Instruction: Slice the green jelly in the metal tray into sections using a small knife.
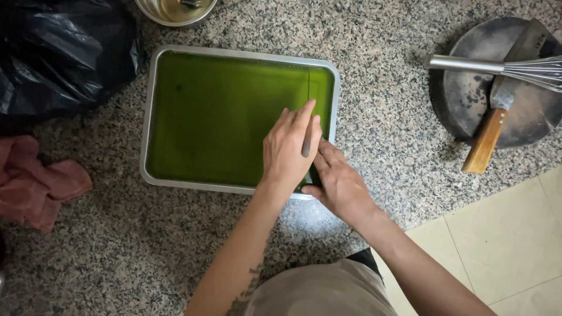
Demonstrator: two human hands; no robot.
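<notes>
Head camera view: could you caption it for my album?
Left hand and right hand draw a knife through green jelly in a steel tray.

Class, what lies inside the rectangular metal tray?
The rectangular metal tray holds a smooth green slab with one cut line near its right edge. Both hands cover its lower right corner.

A speckled grey granite surface (386, 134) fills nearly the whole view, evenly lit by soft daylight with faint shadows. At the lower right it ends in a straight diagonal edge against pale cream floor tiles (503, 246) with thin grout lines.
</notes>
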